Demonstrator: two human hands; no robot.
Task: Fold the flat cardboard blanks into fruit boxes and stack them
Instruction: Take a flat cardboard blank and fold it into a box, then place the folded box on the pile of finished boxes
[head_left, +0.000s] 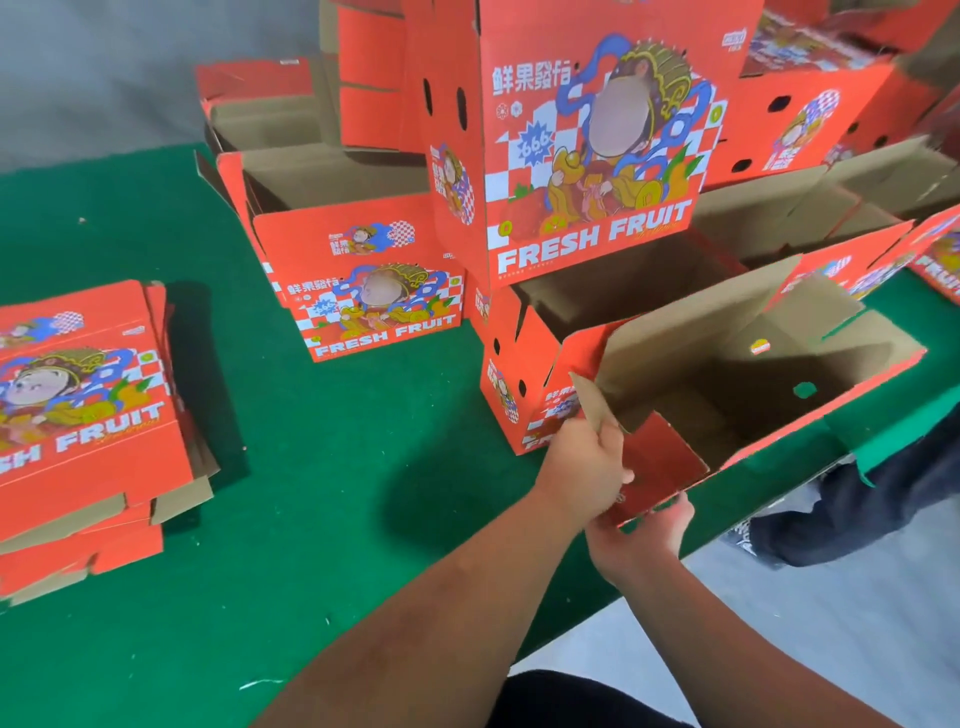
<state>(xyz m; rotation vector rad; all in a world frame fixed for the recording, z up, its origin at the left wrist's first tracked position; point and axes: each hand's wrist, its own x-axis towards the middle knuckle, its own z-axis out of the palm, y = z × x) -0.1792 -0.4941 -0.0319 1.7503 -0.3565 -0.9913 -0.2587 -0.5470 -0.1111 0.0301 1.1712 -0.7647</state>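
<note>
A half-formed red fruit box (779, 415) lies open on the green table near its front edge, with its brown inside facing me. My left hand (582, 467) grips a brown end flap (592, 405) at the box's near left corner. Just below, my right hand (644, 535) reaches under that corner, fingers curled round the edge of a red flap (660, 467). A pile of flat blanks (78, 415) lies at the far left. Folded boxes (374, 291) stand behind, one tall box (587, 145) stacked on top of others.
More open red boxes (831, 208) crowd the back right. The green table (311, 493) ends in a slanted front edge at lower right, over grey floor (831, 623). Someone's dark-trousered leg (872, 504) stands beside that edge.
</note>
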